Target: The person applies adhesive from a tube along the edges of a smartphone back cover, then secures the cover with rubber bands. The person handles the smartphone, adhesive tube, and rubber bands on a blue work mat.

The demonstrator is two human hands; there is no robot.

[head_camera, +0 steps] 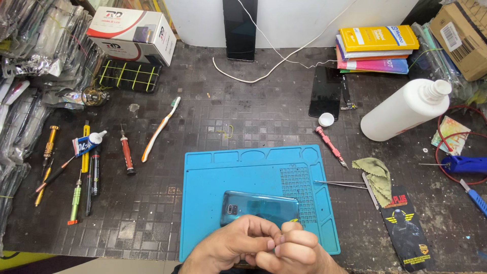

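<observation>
A dark counter (pixel 243 116) is carrying a blue work mat (pixel 203 203), padding a teal phone (pixel 258 207) lying face-down. The left hand (pixel 231 248) and right hand (pixel 294 251) are pinching together at its near edge, around a small yellow piece (pixel 293 220).

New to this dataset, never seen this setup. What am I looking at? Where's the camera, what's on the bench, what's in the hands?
No machine here: a person works with two bare hands. The single picture comes from a camera worn on the head, looking down at a dark workbench.

The left hand and right hand meet at the near edge of a blue work mat, over a teal phone lying back up. The right fingers pinch something small and yellowish; I cannot tell what.

Around them: screwdrivers, a toothbrush, tweezers, a white bottle and stacked boxes.
</observation>
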